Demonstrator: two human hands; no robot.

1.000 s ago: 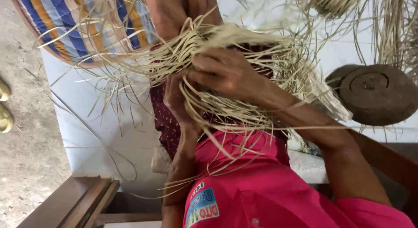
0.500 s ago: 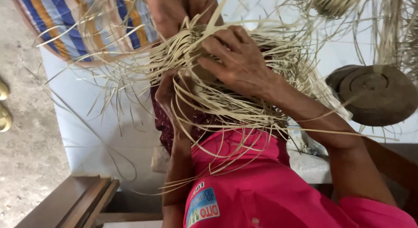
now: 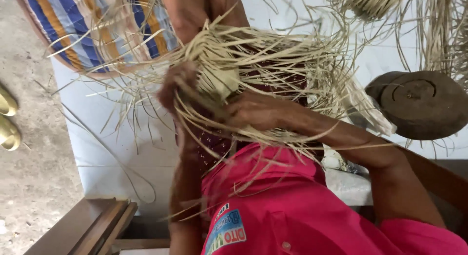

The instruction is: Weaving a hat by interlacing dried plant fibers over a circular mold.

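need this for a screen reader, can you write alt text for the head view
Two bare hands work a half-woven piece of pale straw with loose strands fanning out; the left hand grips its edge and the right hand presses beneath. A round dark wooden block sits to the right on a white surface.

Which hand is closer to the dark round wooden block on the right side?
Right. The right hand, on the straw weaving, lies left of the wooden block with a gap; the left hand is farther left, beyond the weaving.
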